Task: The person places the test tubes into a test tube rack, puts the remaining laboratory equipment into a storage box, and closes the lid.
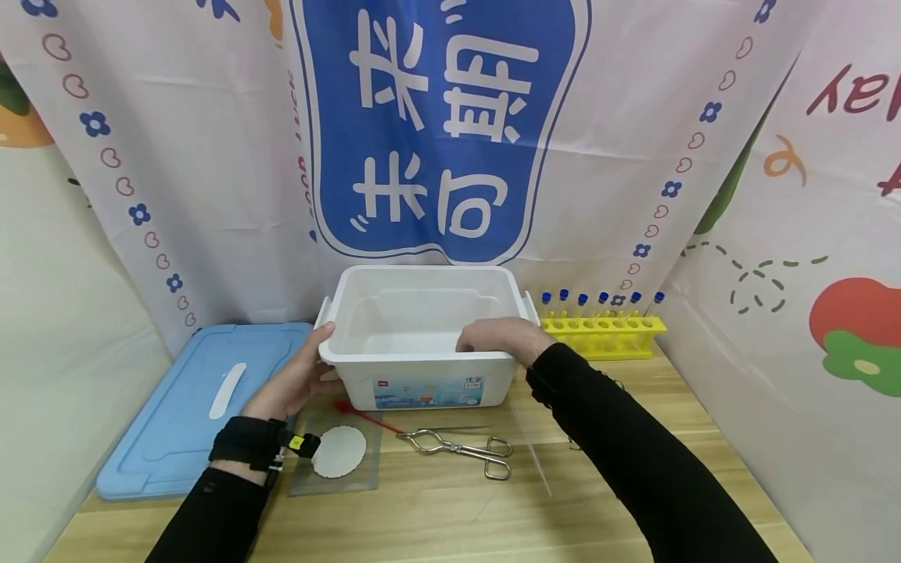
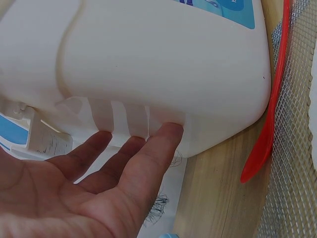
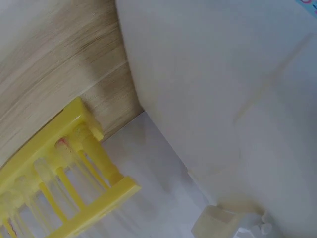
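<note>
A white plastic bin (image 1: 422, 369) with a blue label stands against the back cloth, its top open. My left hand (image 1: 296, 379) is at its left side. In the left wrist view, the fingertips (image 2: 166, 131) touch the smooth side wall with the fingers extended. My right hand (image 1: 500, 338) reaches over the bin's right front rim, wrist bent down. The front wall hides its fingertips, so I cannot tell whether they hold anything. No part of that hand shows in the right wrist view, only the bin's outer wall (image 3: 193, 89).
A blue lid (image 1: 169, 422) lies left. In front are wire gauze (image 1: 303, 483) with a white disc, a red spoon (image 2: 262, 148), metal crucible tongs (image 1: 457, 448) and a thin clear rod (image 1: 538, 465). A yellow rack (image 1: 598, 348) with blue-capped tubes stands right of the bin.
</note>
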Demonstrator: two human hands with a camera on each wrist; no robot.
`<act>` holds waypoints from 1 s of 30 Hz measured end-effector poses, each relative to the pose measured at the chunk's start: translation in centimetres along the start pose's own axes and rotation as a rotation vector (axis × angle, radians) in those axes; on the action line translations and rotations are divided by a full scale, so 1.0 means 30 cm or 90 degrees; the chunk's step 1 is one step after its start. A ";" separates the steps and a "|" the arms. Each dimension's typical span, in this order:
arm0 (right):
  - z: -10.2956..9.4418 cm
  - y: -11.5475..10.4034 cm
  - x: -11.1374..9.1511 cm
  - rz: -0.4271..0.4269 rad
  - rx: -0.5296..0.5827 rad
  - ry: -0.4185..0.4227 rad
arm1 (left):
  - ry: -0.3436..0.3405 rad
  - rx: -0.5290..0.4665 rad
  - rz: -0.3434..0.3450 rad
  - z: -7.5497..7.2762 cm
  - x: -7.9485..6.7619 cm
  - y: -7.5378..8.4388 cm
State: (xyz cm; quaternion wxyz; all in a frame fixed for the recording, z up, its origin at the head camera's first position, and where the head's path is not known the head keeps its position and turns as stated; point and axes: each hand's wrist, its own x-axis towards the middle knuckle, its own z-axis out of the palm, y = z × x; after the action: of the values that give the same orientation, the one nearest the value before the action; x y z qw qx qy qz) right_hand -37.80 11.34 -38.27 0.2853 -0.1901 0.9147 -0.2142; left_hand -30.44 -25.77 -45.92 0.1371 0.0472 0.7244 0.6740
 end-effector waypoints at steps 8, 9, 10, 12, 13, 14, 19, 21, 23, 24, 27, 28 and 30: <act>-0.009 -0.002 0.028 -0.263 -0.222 0.049 | -0.005 0.000 -0.001 0.002 0.005 -0.004; -0.010 -0.002 0.030 -0.282 -0.233 0.065 | -0.005 -0.001 -0.001 0.003 0.005 -0.004; -0.010 -0.002 0.031 -0.298 -0.241 0.082 | -0.005 -0.003 0.000 0.003 0.006 -0.005; -0.012 -0.001 0.030 -0.320 -0.247 0.114 | -0.006 -0.004 0.000 0.002 0.006 -0.004; -0.012 -0.001 0.030 -0.327 -0.247 0.129 | -0.007 -0.004 0.000 0.003 0.006 -0.004; -0.013 -0.002 0.027 -0.332 -0.245 0.146 | -0.008 -0.004 0.000 0.003 0.006 -0.003; -0.014 -0.001 0.009 -0.342 -0.214 0.225 | -0.006 -0.008 -0.006 0.005 0.010 0.001; -0.015 0.000 0.000 -0.341 -0.198 0.252 | -0.005 -0.011 -0.008 0.004 0.011 0.002; -0.015 0.001 -0.007 -0.342 -0.183 0.275 | -0.003 -0.014 -0.009 0.003 0.010 0.002; -0.015 0.001 -0.010 -0.345 -0.179 0.287 | -0.003 -0.014 -0.009 0.003 0.009 0.002; -0.017 0.001 -0.019 -0.362 -0.181 0.329 | -0.001 -0.014 -0.007 -0.001 0.006 0.000; -0.017 0.001 -0.023 -0.370 -0.182 0.345 | -0.001 -0.012 -0.006 -0.002 0.005 0.000; -0.018 0.001 -0.033 -0.383 -0.186 0.385 | -0.004 -0.008 -0.002 -0.003 0.003 -0.001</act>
State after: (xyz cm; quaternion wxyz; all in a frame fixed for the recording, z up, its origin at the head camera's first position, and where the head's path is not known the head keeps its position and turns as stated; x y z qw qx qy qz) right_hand -37.36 12.00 -37.46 -0.0999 -0.4145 0.8817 -0.2019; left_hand -30.54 -25.85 -45.94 0.1408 0.0470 0.7200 0.6779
